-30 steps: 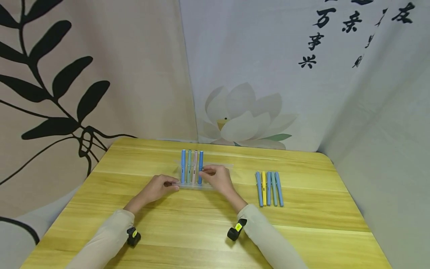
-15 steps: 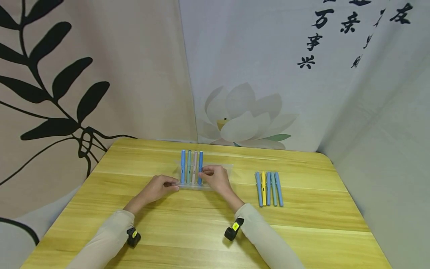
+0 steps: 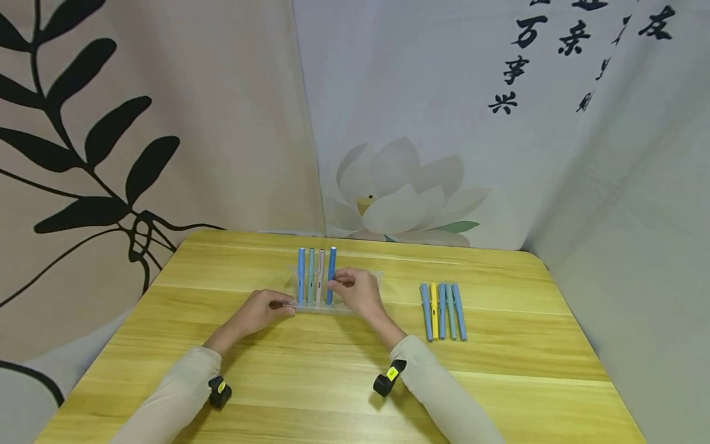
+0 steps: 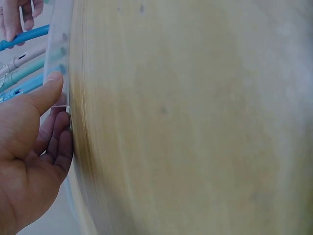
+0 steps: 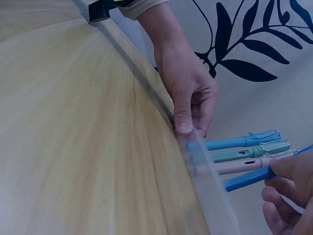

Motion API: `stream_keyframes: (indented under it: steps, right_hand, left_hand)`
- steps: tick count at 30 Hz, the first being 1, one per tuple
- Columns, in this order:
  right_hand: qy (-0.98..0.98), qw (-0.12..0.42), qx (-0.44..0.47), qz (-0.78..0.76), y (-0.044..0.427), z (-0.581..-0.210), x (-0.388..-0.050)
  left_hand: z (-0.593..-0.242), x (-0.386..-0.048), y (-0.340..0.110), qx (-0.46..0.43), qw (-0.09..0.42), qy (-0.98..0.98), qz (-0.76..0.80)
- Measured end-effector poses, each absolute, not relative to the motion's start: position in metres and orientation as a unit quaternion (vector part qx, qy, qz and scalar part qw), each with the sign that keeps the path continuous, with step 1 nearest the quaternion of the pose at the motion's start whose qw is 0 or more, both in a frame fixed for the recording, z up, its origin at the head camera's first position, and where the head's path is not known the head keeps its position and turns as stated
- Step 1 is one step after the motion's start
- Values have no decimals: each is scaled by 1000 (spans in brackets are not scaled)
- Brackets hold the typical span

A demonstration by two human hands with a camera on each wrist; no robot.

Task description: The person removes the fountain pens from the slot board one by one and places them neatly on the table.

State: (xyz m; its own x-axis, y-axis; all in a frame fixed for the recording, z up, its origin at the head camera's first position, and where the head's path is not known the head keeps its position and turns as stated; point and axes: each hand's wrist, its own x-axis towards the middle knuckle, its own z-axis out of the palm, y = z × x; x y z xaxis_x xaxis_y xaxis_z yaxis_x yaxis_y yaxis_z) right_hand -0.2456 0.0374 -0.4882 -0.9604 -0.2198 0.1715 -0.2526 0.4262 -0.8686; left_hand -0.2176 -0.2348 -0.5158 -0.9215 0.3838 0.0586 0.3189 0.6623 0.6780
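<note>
A clear plastic pen holder [image 3: 338,310] stands near the back of the table. My left hand [image 3: 265,311] pinches its left end, thumb on the front in the left wrist view. Three pens stand upright in it: a light blue pen [image 3: 301,275], a pale green pen [image 3: 311,275] and a pale pink pen [image 3: 320,277]. To their right, my right hand [image 3: 357,292] pinches a darker blue pen [image 3: 331,271] between thumb and fingers. In the right wrist view, this blue pen's lower end [image 5: 234,184] shows at the holder's edge; whether it is inside a hole I cannot tell.
On the table's right side several pens lie side by side: blue pens [image 3: 426,312], a yellow pen [image 3: 435,311] and a green pen [image 3: 452,312]. The wooden table [image 3: 310,382] ends at a printed curtain [image 3: 249,123] behind and at the sides.
The blue pen in my right hand has risen slightly and leans a little more to the right, its hand moving with it. The left hand keeps its grip on the holder.
</note>
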Motion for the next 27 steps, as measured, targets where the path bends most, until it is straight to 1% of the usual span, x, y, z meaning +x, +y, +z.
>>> stream_keyframes:
  steps: [11,19,27]
  right_hand:
    - [-838,16,145,526,48,-474,-240]
    - [-839,29,155,521,63,-468,-236]
    - [-842,37,138,519,81,-461,-231]
  left_hand:
    - [-514,-217,-235,198,47,910,361]
    - [-515,-218,-234,197,44,910,363]
    - [-516,-217,-235,202,39,908,366]
